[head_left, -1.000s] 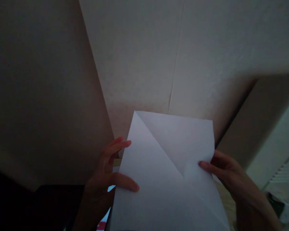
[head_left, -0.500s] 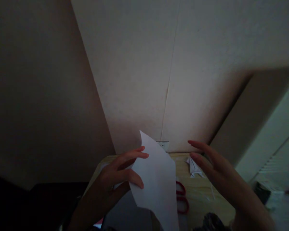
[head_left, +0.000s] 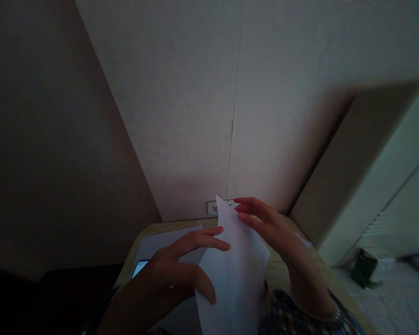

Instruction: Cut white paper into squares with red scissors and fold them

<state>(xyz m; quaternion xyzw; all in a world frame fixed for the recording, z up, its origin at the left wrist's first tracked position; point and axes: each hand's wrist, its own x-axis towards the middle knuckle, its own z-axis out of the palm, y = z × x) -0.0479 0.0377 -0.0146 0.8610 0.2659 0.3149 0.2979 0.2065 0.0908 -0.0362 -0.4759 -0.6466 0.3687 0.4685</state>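
Note:
I hold a folded white paper [head_left: 235, 274] upright above a small wooden table [head_left: 160, 228]; its pointed tip is near the wall. My left hand [head_left: 181, 270] grips the paper's left edge, thumb in front and fingers across it. My right hand [head_left: 265, 228] reaches over from the right, and its fingertips touch the paper near the top point. The paper's lower part runs out of the bottom of the view.
More white sheets [head_left: 160, 242] lie flat on the table's left side, beside a lit phone screen [head_left: 138, 268]. A wall socket [head_left: 212, 207] sits just behind the table. A white cabinet [head_left: 377, 195] stands to the right, with a dark object [head_left: 361, 269] near its foot.
The paper went from an open creased sheet to a narrow folded shape. My right hand, off the paper half a second ago, has come back to its top. The camera tilted down.

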